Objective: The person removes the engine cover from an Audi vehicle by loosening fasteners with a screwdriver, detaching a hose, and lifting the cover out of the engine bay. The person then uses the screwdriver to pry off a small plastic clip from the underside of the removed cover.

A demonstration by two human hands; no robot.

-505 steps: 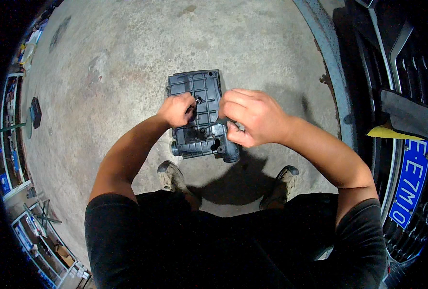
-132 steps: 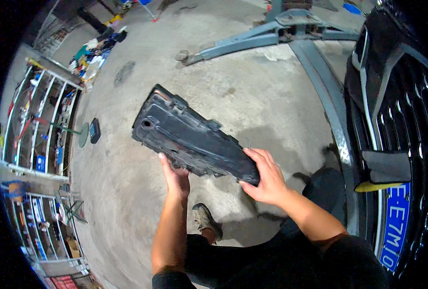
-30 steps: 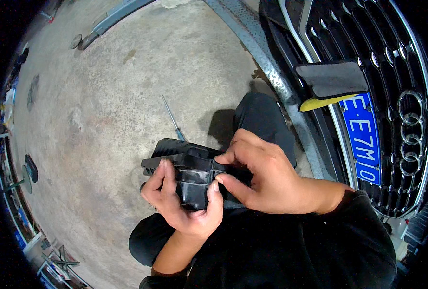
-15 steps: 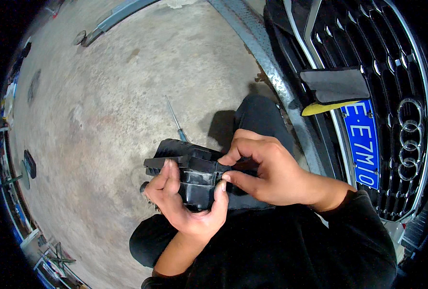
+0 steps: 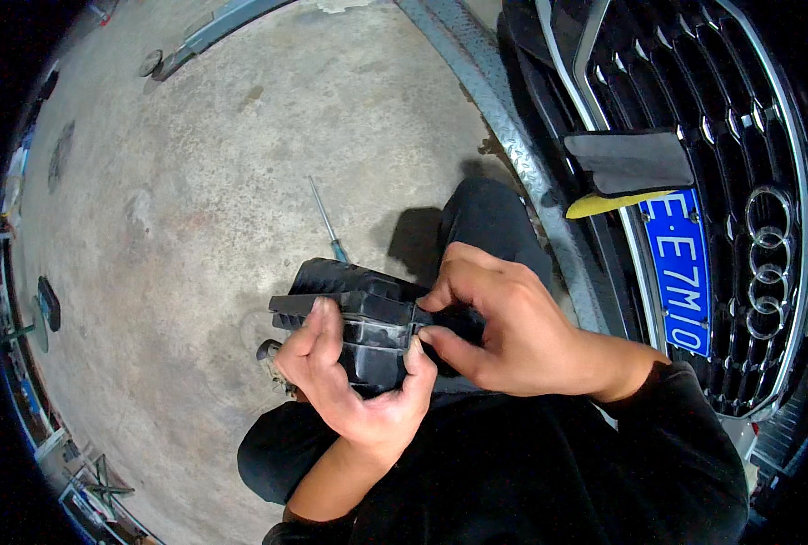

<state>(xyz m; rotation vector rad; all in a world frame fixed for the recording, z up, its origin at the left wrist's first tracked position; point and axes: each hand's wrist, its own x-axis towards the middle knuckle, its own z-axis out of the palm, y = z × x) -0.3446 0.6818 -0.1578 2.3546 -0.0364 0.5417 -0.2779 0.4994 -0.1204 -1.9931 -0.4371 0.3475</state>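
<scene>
A boxy black plastic housing (image 5: pixel 372 361) with ribbed sides and a seam around it rests over my lap. My left hand (image 5: pixel 363 391) grips it from the near side, fingertips on its left part and thumb by its right end. At that right end my right hand (image 5: pixel 522 331) has thumb and forefinger pressed on the housing's edge near the seam. Whatever small part lies between those two fingertips cannot be made out. My left thumb tip sits close beside my right thumb. The housing's underside is hidden.
Beyond the housing, a screwdriver (image 5: pixel 325 222) lies on the concrete floor (image 5: pixel 195 163). To the right stands a car's front grille (image 5: pixel 731 163), a grey and yellow cloth (image 5: pixel 636 163) draped over it. A metal lift ramp (image 5: pixel 504 118) runs alongside. A lift arm (image 5: pixel 231 25) is at the far left.
Both hands keep their hold, with only slight shifts of the fingers at the housing's right end. The whole view has moved a little.
</scene>
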